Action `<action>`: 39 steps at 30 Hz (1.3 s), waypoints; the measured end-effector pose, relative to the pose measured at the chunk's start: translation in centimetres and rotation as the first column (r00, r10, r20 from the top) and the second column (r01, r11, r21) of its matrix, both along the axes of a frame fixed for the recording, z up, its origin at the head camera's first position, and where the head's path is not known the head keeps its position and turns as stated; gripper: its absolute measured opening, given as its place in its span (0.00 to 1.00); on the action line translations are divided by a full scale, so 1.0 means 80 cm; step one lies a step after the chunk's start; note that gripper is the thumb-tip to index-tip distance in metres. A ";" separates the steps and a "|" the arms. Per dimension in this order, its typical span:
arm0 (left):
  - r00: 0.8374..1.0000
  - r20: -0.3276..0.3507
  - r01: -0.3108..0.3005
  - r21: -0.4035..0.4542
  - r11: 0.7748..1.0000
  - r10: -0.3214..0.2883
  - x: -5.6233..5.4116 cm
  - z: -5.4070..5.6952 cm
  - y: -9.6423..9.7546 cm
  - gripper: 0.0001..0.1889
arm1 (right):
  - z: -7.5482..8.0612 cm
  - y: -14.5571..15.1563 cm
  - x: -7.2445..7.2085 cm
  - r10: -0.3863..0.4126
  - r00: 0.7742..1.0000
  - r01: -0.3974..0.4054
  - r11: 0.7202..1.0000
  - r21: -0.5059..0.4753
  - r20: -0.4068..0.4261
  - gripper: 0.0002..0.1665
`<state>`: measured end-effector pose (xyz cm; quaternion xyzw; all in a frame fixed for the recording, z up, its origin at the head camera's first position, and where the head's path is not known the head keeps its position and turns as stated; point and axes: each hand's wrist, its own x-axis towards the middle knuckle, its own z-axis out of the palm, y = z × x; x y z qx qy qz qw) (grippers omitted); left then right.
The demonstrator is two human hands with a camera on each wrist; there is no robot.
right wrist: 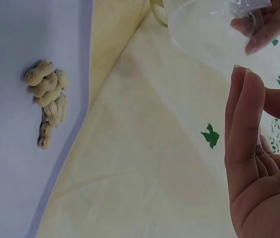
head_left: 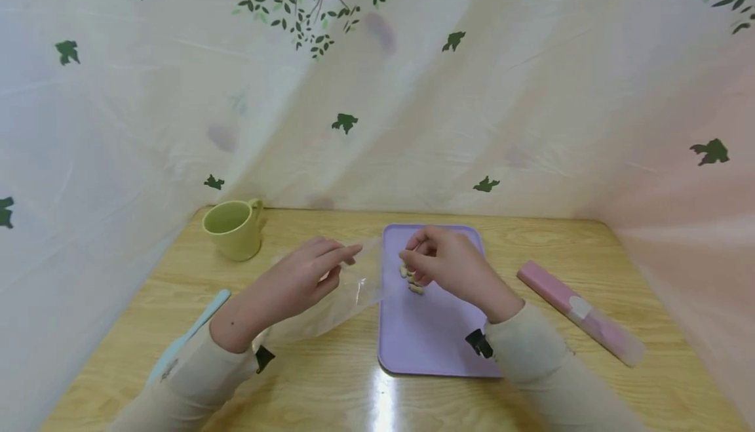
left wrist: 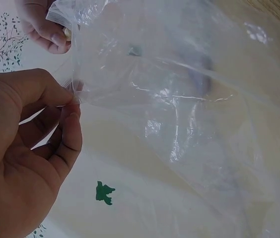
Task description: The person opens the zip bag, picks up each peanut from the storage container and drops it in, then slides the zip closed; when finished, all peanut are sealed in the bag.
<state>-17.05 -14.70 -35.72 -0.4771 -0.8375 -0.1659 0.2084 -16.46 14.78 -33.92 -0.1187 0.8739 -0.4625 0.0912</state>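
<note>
My left hand (head_left: 309, 271) pinches the edge of a clear plastic zip bag (left wrist: 175, 114) between thumb and fingers, near its mouth. The bag hangs limp over the table, left of a lilac tray (head_left: 436, 343). Above the tray, my right hand (head_left: 451, 265) holds its thumb and fingertips together. A small yellowish piece, seemingly a peanut (left wrist: 67, 33), shows at those fingertips in the left wrist view, close to the bag's mouth. Several unshelled peanuts (right wrist: 48, 87) lie clustered on the tray. The fingers hide the held piece in the right wrist view.
A yellow-green mug (head_left: 232, 232) stands at the back left. Partly behind the left forearm lies a light blue long-handled utensil (head_left: 194, 327). To the tray's right is a long pink packet (head_left: 580, 311) with a pale label. Printed cloth (head_left: 401, 170) hangs behind the table.
</note>
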 end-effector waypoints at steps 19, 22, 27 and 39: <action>1.000 0.005 0.014 -0.004 1.000 -0.014 -0.003 0.002 -0.002 0.27 | 0.004 -0.037 0.013 0.024 0.999 -0.024 0.999 0.028 -0.029 0.10; 1.000 0.002 0.019 -0.002 1.000 -0.019 -0.004 0.002 -0.002 0.28 | 0.005 -0.038 0.013 0.017 0.999 -0.015 0.999 0.046 -0.037 0.11; 1.000 0.005 0.020 -0.006 1.000 -0.020 -0.005 0.002 -0.002 0.27 | 0.006 -0.037 0.014 -0.005 0.999 0.008 0.997 0.071 -0.044 0.11; 1.000 0.007 0.012 -0.005 1.000 -0.012 -0.005 0.001 -0.001 0.27 | 0.001 -0.017 0.002 -0.075 0.997 0.078 0.994 0.075 -0.036 0.15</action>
